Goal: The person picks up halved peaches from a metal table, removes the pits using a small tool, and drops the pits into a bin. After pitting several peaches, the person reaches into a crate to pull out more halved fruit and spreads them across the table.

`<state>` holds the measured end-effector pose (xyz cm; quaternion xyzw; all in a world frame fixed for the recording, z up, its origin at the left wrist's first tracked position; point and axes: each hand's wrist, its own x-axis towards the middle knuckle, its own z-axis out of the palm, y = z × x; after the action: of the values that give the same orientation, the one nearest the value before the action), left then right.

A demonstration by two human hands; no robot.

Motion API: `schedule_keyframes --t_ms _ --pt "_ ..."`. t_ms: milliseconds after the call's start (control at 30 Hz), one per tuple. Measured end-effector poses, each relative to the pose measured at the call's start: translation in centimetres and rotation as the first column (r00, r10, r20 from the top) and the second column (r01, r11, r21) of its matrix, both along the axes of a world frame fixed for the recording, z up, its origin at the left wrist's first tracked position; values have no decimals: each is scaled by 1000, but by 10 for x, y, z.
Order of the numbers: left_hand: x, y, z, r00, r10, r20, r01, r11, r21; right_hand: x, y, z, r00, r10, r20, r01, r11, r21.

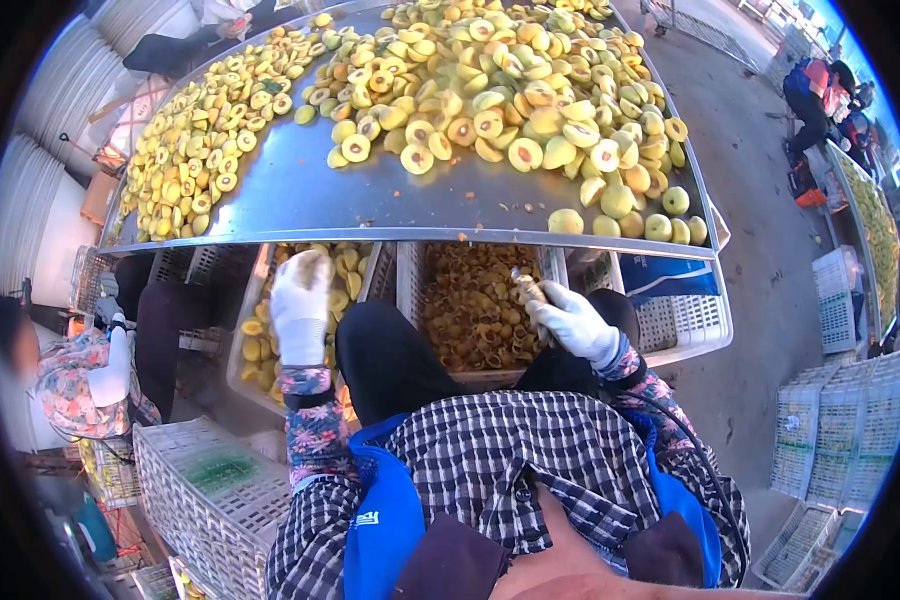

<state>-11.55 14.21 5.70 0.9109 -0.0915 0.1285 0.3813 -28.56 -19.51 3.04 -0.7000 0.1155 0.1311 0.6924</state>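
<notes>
Looking from the head now, forward and steeply down, close over lap [395,360], hands [302,300] near, table [300,190] beyond, wide round frame

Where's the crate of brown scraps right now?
In the head view's centre, the crate shows below the metal table, between left hand and right hand.

Grey floor [745,300]; metal table [290,190]; ridged pale panels [75,85] at left; bright light upper right.

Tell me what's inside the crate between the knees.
The crate holds small brownish pieces, heaped; they hide its bottom, and the table covers its far end.
</notes>
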Motion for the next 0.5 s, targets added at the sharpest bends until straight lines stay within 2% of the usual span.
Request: schedule_keyframes --t_ms 33,67,133,167,200,267,300,333,367,400,467,500 --pt "9 14 0 992 95 84 -117 944 308 3 -2 11 995 -24 93 24 1000 -2" --pt "14 22 -11 930 225 291 -365 671 645 6 -5 26 996 -29 90 35 997 -63" --pt "39 25 -17 963 219 159 -270 790 551 9 -11 39 962 -27 271 76 983 -170" --pt "54 17 -19 987 131 95 -161 859 486 11 -14 42 952 -119 280 111 993 47" --pt "68 2 -17 999 36 32 -46 909 414 12 -14 75 967 -154 205 116 976 186" --pt "104 -37 -27 980 -196 39 173 928 330 15 -25 84 867 -253 429 -60 802 594" --pt "116 -63 -26 966 -257 -32 256 928 272 14 -15 107 825 -340 452 -51 752 658" --pt "129 -86 -24 947 -318 -45 317 903 291 12 1 137 773 -426 469 -47 699 713" --pt "140 -107 -27 942 -334 -29 325 887 328 11 2 151 743 -389 544 -231 615 754" --pt "165 -122 -51 920 -385 73 332 865 376 13 2 159 699 -364 616 -406 507 760" --pt "193 -155 -63 912 -402 78 333 839 430 17 10 160 505 -554 661 -584 345 735" --pt "192 -171 -56 920 -387 67 313 825 471 17 12 166 500 -568 654 -570 352 742"
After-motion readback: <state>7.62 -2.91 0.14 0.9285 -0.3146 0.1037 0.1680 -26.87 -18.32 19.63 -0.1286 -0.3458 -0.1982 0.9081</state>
